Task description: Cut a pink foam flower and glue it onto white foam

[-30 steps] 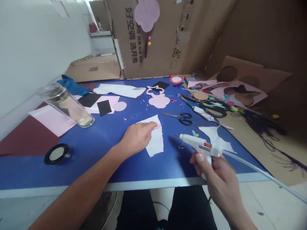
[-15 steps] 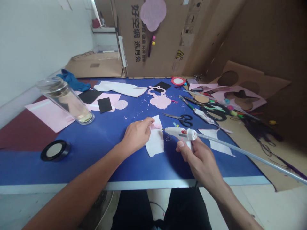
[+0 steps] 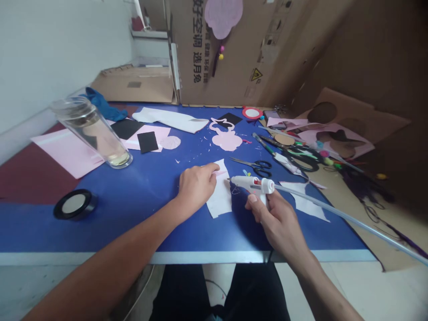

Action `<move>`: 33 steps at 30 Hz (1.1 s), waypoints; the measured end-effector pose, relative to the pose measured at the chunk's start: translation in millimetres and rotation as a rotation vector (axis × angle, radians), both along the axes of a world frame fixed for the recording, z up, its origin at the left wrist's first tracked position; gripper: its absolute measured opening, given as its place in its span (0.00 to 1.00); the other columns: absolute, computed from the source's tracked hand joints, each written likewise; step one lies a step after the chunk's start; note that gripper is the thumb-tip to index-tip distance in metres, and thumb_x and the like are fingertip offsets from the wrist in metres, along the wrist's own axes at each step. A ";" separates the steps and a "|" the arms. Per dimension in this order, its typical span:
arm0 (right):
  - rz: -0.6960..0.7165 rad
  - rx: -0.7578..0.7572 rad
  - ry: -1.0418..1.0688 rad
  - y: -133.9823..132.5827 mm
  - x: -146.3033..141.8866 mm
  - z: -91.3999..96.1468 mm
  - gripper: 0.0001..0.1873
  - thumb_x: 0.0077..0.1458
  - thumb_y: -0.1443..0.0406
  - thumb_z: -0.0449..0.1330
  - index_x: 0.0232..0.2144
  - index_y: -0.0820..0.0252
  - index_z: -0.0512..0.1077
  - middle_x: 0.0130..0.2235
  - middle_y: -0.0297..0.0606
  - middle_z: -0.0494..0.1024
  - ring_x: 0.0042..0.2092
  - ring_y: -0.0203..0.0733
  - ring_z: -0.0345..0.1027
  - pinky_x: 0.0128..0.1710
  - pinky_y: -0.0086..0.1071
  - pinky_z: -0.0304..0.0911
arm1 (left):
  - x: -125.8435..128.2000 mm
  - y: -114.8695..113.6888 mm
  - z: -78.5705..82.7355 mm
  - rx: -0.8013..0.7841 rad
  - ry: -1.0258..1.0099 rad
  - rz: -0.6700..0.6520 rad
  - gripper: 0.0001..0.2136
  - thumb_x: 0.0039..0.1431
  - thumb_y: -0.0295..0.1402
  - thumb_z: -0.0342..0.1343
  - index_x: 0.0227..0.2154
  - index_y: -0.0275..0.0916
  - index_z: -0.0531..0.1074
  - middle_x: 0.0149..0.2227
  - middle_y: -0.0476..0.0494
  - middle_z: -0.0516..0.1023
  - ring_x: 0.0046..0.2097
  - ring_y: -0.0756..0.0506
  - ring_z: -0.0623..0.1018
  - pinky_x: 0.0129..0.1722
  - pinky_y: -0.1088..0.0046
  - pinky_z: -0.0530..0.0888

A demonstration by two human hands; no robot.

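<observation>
My left hand (image 3: 196, 186) is closed, with thumb and fingertips together at the upper part of a white-and-pink paper piece (image 3: 222, 196) lying on the blue table. A narrow pink strip shows by the fingertips; the fingers hide the rest of that edge. In my right hand (image 3: 276, 216) is a white hot glue gun (image 3: 250, 183), its nozzle pointing left at the right edge of the paper. From the back of the gun a long clear glue stick (image 3: 321, 205) runs out to the right. Black-handled scissors (image 3: 259, 167) lie just beyond the gun.
A glass bottle (image 3: 110, 142) and black tape roll (image 3: 75, 205) stand at left, near pink sheets (image 3: 68, 151) and a black square (image 3: 147, 142). Pink cloud-shaped cut-outs (image 3: 227, 140) lie farther back. Clutter, including a paper scrap (image 3: 306, 200), fills the right. Cardboard walls (image 3: 234, 84) stand behind.
The pink area at my left fingertips has shrunk to a thin strip, the flap now lying lower over the white paper. The glue gun keeps its place by the paper's edge. The view has shifted slightly.
</observation>
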State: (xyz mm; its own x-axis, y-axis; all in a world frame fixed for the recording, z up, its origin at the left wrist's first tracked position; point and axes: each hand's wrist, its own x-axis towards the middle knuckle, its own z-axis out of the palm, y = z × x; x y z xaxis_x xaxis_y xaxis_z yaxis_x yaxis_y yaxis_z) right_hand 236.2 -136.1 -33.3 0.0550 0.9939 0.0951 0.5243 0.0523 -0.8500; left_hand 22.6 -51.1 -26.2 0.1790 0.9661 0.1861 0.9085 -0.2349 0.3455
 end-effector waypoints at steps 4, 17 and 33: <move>0.008 0.011 -0.050 6.2 -4.3 3.0 0.21 0.71 0.46 0.57 0.40 0.55 0.76 0.32 0.36 0.79 0.34 0.47 0.72 0.37 0.38 0.64 | 0.6 1.3 0.2 -0.021 -0.046 0.050 0.17 0.68 0.33 0.58 0.55 0.55 0.81 0.46 0.47 0.89 0.47 0.37 0.87 0.46 0.60 0.80; 0.022 0.018 -0.143 16.8 -12.8 6.5 0.21 0.72 0.45 0.55 0.38 0.53 0.72 0.31 0.35 0.79 0.31 0.46 0.70 0.34 0.37 0.61 | -0.2 1.3 2.5 -0.063 -0.072 0.049 0.16 0.69 0.34 0.57 0.56 0.53 0.81 0.45 0.45 0.89 0.47 0.36 0.87 0.47 0.58 0.80; 0.012 0.029 -0.187 21.2 -17.7 7.5 0.20 0.72 0.47 0.54 0.41 0.55 0.73 0.26 0.30 0.71 0.27 0.43 0.62 0.29 0.35 0.55 | 0.2 0.3 4.2 -0.063 -0.071 0.038 0.17 0.68 0.33 0.58 0.57 0.52 0.81 0.46 0.45 0.89 0.48 0.36 0.87 0.48 0.58 0.80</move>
